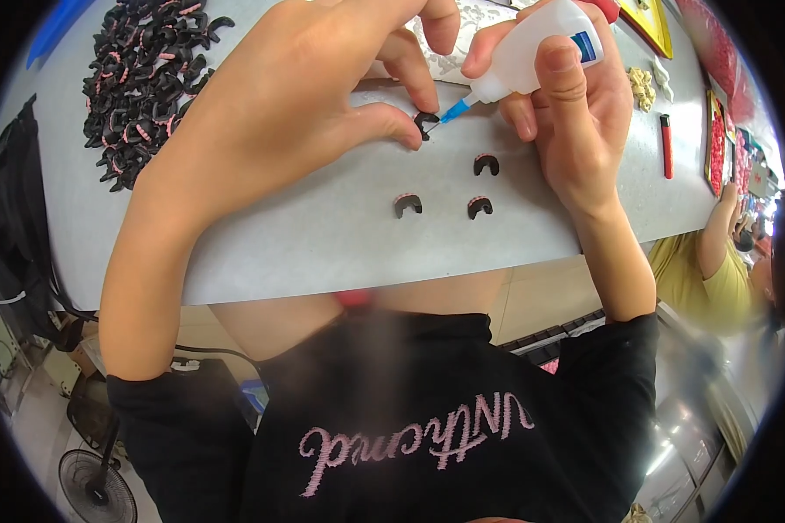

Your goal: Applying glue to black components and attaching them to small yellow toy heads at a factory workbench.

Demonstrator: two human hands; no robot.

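Between the thumb and a finger of my left hand (314, 96) is a small black U-shaped piece (424, 124), held at the table surface. My right hand (576, 122) grips a white squeeze bottle (532, 57) with a blue needle tip (455, 111). The bottle is tilted, and its thin needle meets or nearly meets the black piece; I cannot tell which. Closer to me lie three similar U-shaped pieces with pink edging: one upper right (487, 165), one lower right (480, 207) and one at the left (407, 205).
A large heap of black and pink pieces (139, 96) covers the table's far left. On the right lie a red and black pen-like stick (666, 146), a beige bundle (642, 89) and a yellow-edged tray (658, 30). Another person in a yellow top (706, 275) sits at the right.
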